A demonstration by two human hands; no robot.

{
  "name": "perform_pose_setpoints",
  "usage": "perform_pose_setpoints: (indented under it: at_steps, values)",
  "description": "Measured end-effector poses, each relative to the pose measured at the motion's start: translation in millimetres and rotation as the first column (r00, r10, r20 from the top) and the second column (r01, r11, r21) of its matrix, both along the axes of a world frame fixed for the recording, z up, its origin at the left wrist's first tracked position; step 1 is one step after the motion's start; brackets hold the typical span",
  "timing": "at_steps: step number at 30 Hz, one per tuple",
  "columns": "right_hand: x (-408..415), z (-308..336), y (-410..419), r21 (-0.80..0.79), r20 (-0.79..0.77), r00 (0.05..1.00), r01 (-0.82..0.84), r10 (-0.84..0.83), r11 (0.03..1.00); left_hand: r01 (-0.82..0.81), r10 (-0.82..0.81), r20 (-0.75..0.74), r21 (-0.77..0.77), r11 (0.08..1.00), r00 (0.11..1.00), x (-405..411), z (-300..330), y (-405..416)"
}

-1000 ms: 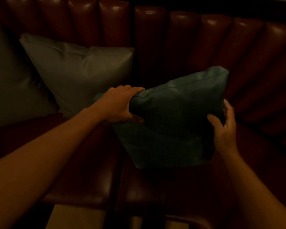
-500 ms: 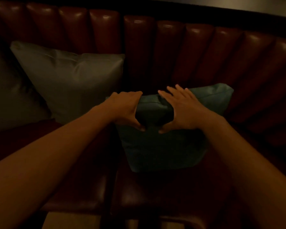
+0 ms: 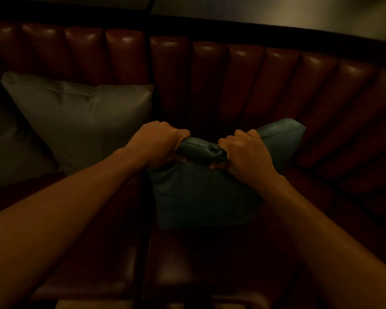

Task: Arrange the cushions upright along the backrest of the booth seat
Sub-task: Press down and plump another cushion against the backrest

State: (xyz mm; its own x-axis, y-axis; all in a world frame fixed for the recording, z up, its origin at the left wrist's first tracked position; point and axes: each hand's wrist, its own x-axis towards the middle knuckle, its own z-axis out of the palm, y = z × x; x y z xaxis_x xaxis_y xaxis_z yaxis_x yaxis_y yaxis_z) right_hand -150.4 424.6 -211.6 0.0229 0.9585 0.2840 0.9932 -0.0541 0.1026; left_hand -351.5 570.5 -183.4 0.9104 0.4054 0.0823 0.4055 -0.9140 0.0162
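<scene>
No brand, label or writing can be made out on anything in the dim light. A teal cushion [image 3: 201, 195] is held roughly upright on the seat [image 3: 172, 266] of a dark red booth, near the middle of the seat's width, its lower edge resting on the seat and its top edge close to the backrest [image 3: 243, 85], though whether it touches the backrest cannot be told. The top edge is bunched into a roll between two hands: the left hand [image 3: 159, 144] is curled round the roll at its left end, fingers wrapped over the top and thumb tucked beneath, and the right hand [image 3: 246, 156] is clenched on it just beside, closer to the cushion's right top corner, which sticks up free past the knuckles. Both forearms are stretched in from the near edge of the seat and cover the cushion's upper left and right sides. A grey cushion [image 3: 85, 121] is propped upright against the backrest further to the left, its right edge just beside the left hand and partly hidden behind the left wrist. A darker cushion [image 3: 7, 141] is seen at the far left edge, overlapped by the grey one. The backrest is made of vertical padded channels with glossy highlights, and a dark ledge [image 3: 276, 27] is set along its top.
</scene>
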Motion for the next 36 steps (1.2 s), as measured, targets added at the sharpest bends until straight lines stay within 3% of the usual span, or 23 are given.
perform_pose_setpoints:
  at_steps: [3,8,13,16,22,30,33,36]
  values:
    - [-3,19,-4,-0.027,-0.027,0.999,0.017,-0.018,0.999,0.001,-0.001,-0.041,0.007,1.000,0.999,0,20,5]
    - [8,45,-10,-0.445,-0.159,0.982,0.017,-0.098,0.895,-0.108,0.082,-0.252,-0.090,0.990,0.964,-24,4,5]
    - [38,58,-6,-0.520,-0.165,0.974,0.050,-0.158,0.853,-0.200,0.202,-0.038,-0.392,0.898,0.979,-48,3,21]
    - [49,51,2,-0.570,-0.228,0.942,0.076,-0.247,0.818,-0.209,0.235,0.003,-0.444,0.871,0.972,-50,-1,26]
    - [64,20,4,-0.449,-0.211,0.957,0.086,-0.199,0.889,-0.246,0.249,-0.052,-0.446,0.860,0.967,-50,-11,47]
    - [66,-11,-9,-0.075,-0.161,0.986,0.025,-0.037,0.997,-0.090,0.225,0.244,-0.464,0.881,0.943,-47,-30,33]
    - [65,-8,-4,-0.127,-0.165,0.985,0.031,-0.052,0.991,-0.125,0.225,0.212,-0.402,0.907,0.951,-50,-33,40]
    - [64,9,-4,-0.204,-0.228,0.968,0.056,-0.103,0.977,-0.151,0.182,0.110,-0.245,0.958,0.977,-52,-27,46]
